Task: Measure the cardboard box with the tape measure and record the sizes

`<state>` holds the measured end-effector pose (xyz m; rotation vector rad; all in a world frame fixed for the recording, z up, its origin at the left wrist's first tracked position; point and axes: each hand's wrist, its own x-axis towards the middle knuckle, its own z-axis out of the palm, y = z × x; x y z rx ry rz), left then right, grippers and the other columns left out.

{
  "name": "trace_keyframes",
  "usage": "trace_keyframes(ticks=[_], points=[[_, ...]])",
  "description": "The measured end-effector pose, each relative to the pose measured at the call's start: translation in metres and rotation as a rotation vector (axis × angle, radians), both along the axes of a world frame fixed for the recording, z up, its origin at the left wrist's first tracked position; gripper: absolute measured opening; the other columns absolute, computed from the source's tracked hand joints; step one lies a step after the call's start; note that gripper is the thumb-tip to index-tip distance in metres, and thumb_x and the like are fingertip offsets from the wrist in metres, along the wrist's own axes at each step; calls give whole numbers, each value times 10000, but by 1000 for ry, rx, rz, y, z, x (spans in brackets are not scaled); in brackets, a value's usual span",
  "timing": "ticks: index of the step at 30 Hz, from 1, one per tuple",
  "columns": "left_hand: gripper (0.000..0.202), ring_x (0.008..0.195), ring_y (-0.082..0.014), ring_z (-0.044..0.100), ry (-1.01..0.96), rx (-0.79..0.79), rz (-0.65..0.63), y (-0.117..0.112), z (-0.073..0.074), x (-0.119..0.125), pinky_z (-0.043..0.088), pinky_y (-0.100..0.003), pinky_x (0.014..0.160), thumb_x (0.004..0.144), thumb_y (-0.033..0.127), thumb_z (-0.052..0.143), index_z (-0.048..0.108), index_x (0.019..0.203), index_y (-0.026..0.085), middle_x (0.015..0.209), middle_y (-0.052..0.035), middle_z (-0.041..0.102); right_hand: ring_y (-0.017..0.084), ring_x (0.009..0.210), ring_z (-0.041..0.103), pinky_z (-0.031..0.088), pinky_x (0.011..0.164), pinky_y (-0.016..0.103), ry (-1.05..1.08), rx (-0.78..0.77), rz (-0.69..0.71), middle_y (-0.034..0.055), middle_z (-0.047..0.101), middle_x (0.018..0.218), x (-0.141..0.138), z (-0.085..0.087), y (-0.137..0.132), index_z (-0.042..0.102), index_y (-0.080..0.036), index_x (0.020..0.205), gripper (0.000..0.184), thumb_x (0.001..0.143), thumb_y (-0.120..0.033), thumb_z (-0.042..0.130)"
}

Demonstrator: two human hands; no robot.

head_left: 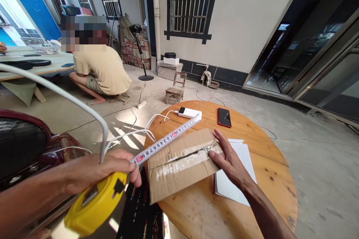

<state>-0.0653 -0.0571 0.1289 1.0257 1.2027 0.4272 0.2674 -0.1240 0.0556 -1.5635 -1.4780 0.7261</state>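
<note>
My left hand [109,168] is closed around a yellow tape measure case [94,203] at the lower left. Its white blade [168,138] runs out along the far edge of a flat cardboard box [179,166] sealed with clear tape, and the blade's tip reaches the box's far corner. My right hand [227,157] lies flat with fingers stretched out on the right end of the box. The box rests on a round wooden table [238,216], partly over a white sheet of paper [238,171].
A red-cased phone [224,117] and a white power bank [189,112] with a white cable lie at the table's far edge. A person in a tan shirt [102,69] crouches on the concrete floor beyond. A small wooden stool [175,90] and a floor fan [137,33] stand near the wall.
</note>
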Motion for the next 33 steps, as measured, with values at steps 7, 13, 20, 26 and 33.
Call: trace_keyframes(ticks=[7, 13, 20, 26, 33], points=[[262, 576, -182, 598, -93, -150, -122, -34, -22, 2, 434, -242, 540, 734, 452, 628, 660, 703, 194, 624, -45, 673, 304, 1313, 352, 364, 1014, 479, -2, -89, 112, 99, 360, 1457, 15, 20, 29, 286, -261, 1436, 812, 733, -459, 641], [246, 570, -185, 589, -128, -84, -67, -36, -22, 12, 432, -263, 566, 751, 438, 598, 636, 725, 196, 589, -47, 671, 279, 1093, 551, 461, 898, 423, 99, -62, 5, 104, 496, 1322, 19, 13, 34, 414, -240, 1354, 694, 744, -498, 623], [209, 548, -159, 584, -323, 14, -12, -19, -40, 23, 433, -249, 572, 814, 355, 548, 621, 755, 168, 561, -37, 655, 309, 1148, 505, 457, 900, 418, -20, 38, -229, 78, 517, 1289, 0, 13, 6, 492, -264, 1212, 603, 690, -515, 661], [208, 563, -159, 605, -344, 37, 19, -15, -41, 28, 437, -240, 572, 795, 361, 570, 609, 733, 166, 584, -25, 651, 304, 1188, 449, 405, 966, 458, -250, 110, -295, 95, 458, 1304, -4, 10, 2, 398, -266, 1333, 743, 696, -544, 662], [289, 600, -205, 625, -141, -63, 94, -58, -48, 6, 475, -300, 623, 715, 475, 625, 656, 688, 189, 763, -90, 721, 293, 1200, 423, 390, 994, 461, -332, 240, -295, 85, 429, 1279, -11, 5, -8, 401, -273, 1333, 697, 732, -534, 638]])
